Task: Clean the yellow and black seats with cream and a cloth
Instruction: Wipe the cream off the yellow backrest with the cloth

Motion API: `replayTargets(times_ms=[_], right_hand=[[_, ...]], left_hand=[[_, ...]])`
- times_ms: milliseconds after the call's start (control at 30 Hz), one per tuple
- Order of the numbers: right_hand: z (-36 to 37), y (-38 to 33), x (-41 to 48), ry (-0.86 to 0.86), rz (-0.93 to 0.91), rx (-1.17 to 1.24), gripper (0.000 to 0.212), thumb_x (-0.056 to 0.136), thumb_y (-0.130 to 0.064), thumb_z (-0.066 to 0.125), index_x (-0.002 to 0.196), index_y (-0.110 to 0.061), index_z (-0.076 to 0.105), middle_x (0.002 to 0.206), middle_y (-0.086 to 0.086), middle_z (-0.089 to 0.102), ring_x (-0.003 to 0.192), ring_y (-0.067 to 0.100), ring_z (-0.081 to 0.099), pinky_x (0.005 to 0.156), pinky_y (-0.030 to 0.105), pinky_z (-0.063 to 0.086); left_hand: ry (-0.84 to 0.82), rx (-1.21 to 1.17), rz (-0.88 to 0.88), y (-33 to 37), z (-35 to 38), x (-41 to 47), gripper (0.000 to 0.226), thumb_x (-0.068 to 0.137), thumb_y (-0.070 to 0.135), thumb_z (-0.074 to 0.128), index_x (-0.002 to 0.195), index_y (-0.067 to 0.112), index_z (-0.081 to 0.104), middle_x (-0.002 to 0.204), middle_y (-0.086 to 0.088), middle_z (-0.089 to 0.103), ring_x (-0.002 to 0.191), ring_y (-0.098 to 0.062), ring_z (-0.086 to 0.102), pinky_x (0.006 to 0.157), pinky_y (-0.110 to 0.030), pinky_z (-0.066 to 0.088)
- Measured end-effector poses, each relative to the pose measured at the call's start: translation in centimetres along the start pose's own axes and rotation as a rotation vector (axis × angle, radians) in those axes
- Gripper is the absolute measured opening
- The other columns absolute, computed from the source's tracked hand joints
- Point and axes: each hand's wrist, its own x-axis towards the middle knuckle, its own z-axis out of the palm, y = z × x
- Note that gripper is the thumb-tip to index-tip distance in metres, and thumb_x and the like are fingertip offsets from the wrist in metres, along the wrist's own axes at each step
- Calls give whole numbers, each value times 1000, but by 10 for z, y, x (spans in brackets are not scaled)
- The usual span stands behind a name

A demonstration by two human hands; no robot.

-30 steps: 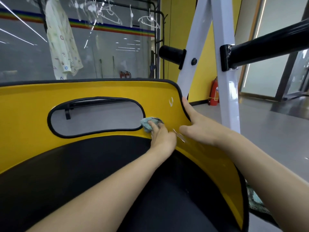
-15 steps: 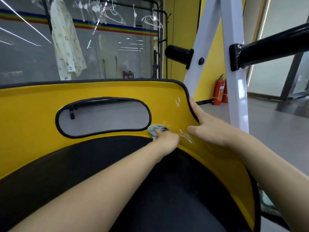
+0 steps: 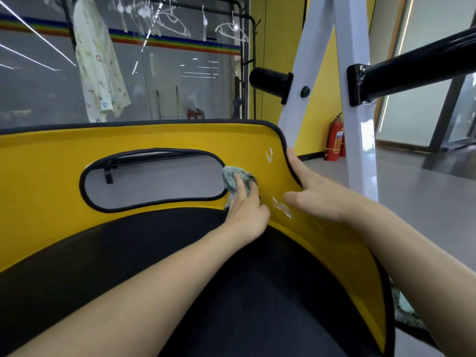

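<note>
Yellow seat back runs left-right, facing near; left hand presses the bunched cloth it holds at cutout's right end, right hand grips seat's right edge.

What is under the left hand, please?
A crumpled blue-green cloth, held against the yellow seat back by the left hand; whatever lies beneath the cloth is covered.

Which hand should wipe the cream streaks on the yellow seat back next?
Left. The left hand holds the cloth beside the lower cream streak; the right hand grips the edge of the yellow seat back.
</note>
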Motion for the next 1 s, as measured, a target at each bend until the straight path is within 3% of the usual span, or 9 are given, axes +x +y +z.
replayTargets(times_ms=[133, 300, 367, 433, 600, 733, 800, 900, 1000], right_hand=[[0, 2, 2, -13, 3, -5, 92, 95, -24, 52, 149, -43, -18, 120, -2, 48, 67, 11, 57, 52, 15, 40], [-1, -1, -3, -32, 23, -51, 93, 95, -27, 53, 149, -43, -21, 133, 2, 52, 73, 12, 59, 61, 21, 43], [1, 0, -16, -54, 52, -180, 91, 95, -35, 53, 149, -43, -20, 148, 2, 40, 100, 17, 60, 83, 28, 49], [4, 2, -28, -59, 82, -347, 89, 95, -43, 51, 151, -38, -18, 153, 1, 35, 124, 23, 49, 103, 34, 41], [6, 4, -33, -26, 93, -369, 87, 93, -49, 50, 154, -34, -10, 145, 2, 46, 121, 23, 50, 97, 32, 38], [6, 5, -33, -4, 90, -376, 84, 93, -50, 48, 154, -35, -8, 147, 1, 44, 124, 25, 48, 98, 34, 38], [7, 5, -34, 6, 89, -403, 84, 94, -49, 48, 154, -34, -9, 146, 1, 45, 121, 25, 49, 94, 32, 38], [7, 1, -34, 5, 103, -421, 84, 94, -48, 48, 154, -34, -9, 147, 2, 44, 122, 25, 49, 95, 32, 38], [8, 0, -36, 8, 104, -422, 84, 93, -48, 47, 154, -35, -10, 149, 1, 42, 123, 23, 49, 99, 32, 38]], left_hand=[[63, 214, 173, -27, -7, 2, 77, 100, 38, 41, 158, 26, -8, 157, 4, -38, 152, -30, -10, 123, -48, 10], [-175, 276, 11, -29, -8, -5, 84, 97, 59, 40, 159, 26, -6, 159, -2, -35, 151, -35, -10, 121, -45, 13], [-237, 284, -26, -26, -9, -8, 81, 98, 57, 38, 160, 26, -4, 159, -5, -34, 150, -42, -11, 121, -45, 10], [-204, 226, 9, -25, -8, -8, 83, 97, 51, 41, 159, 24, -7, 158, -5, -37, 151, -38, -9, 122, -45, 12], [99, 286, 287, -9, -15, -1, 84, 97, 45, 43, 159, 14, -3, 156, 8, -41, 152, -24, -12, 123, -44, 13], [-97, 305, 161, -27, -1, -4, 79, 97, 47, 40, 160, 20, 1, 158, 4, -38, 153, -29, 4, 115, -41, 30], [-198, 296, 68, -27, 1, -8, 76, 99, 50, 36, 160, 21, 3, 158, 0, -37, 152, -35, 4, 117, -46, 26], [-175, 200, 85, -16, -2, -12, 76, 101, 45, 37, 159, 21, -6, 156, 0, -40, 153, -31, 2, 121, -45, 22], [-9, 242, 295, -2, -8, -11, 72, 103, 38, 36, 159, 19, -3, 157, 9, -39, 153, -26, -8, 123, -41, 10]])
